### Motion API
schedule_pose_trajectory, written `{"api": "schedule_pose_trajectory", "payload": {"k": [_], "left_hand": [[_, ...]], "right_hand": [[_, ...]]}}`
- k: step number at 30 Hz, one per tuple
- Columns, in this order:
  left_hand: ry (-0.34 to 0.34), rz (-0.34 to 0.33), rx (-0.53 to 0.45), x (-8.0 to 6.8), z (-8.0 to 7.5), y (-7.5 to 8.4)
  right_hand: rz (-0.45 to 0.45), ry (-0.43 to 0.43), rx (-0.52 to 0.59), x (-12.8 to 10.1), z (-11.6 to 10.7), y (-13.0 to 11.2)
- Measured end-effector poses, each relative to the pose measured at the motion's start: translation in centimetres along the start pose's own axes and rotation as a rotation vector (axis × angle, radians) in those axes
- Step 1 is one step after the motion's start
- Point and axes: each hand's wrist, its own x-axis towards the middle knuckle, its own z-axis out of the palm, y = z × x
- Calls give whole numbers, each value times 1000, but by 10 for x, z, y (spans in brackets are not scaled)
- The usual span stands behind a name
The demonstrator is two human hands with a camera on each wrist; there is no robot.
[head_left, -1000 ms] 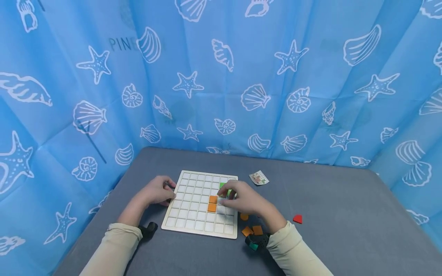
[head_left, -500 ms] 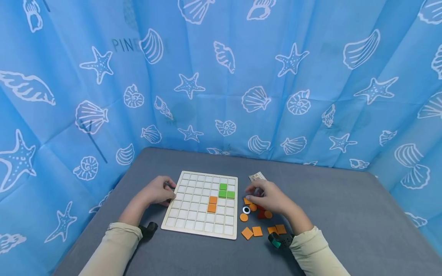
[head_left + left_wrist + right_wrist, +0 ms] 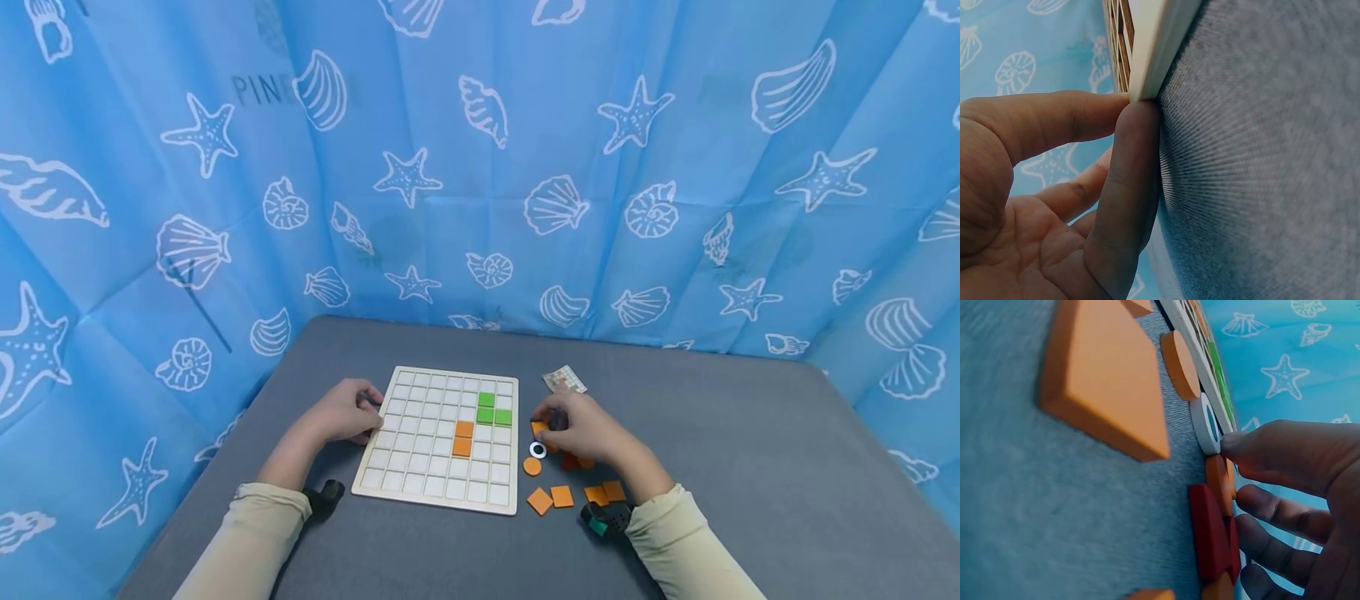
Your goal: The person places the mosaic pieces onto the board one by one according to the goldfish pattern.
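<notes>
Right hand [image 3: 577, 423]: fingers bent, thumb and a fingertip right by an orange square [image 3: 539, 427] just off the board's right edge. Pinched or only touched: cannot tell; the right wrist view shows no clear grip.

Left hand [image 3: 345, 414]: thumb above and a finger against the side, pinching the left edge of the board [image 3: 435, 440], which lies flat on the worktop [image 3: 735, 467].

Near the right hand, right of the board: a white disc [image 3: 537, 450] with a dark centre, an orange disc [image 3: 532, 467] and a red piece [image 3: 570, 462] partly under the hand. Further towards the person, off the board's near right corner: four loose orange squares [image 3: 562, 497]. Beyond the hand, off the board's far right corner: a small printed card [image 3: 564, 380].

In the board's cells: three green squares [image 3: 485, 415] towards the right side, two orange tiles [image 3: 461, 447] right of centre.

Handling (judged): squares look light, stiff and smooth-faced, unlikely to break. Their thickness gives fingertips an edge; best hold is across two opposite sides, leaving the underside free. Discs probably roll or slip if caught on the rim. Board seems rigid and fairly light, so it could slide; a rim hold suits it.
</notes>
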Motion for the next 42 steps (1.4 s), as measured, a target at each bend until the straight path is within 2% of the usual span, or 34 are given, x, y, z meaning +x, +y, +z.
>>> {"api": "schedule_pose_trajectory", "payload": {"k": [21, 31, 37, 42], "left_hand": [[9, 4, -1, 0, 1, 1], [0, 5, -5, -2, -1, 4], [-9, 16, -8, -2, -2, 2], [-11, 0, -11, -2, 0, 1]], "right_hand": [[30, 78, -76, -3, 6, -1], [72, 49, -76, 1, 5, -2], [60, 63, -103, 2, 4, -5], [87, 51, -127, 3, 4, -6]]}}
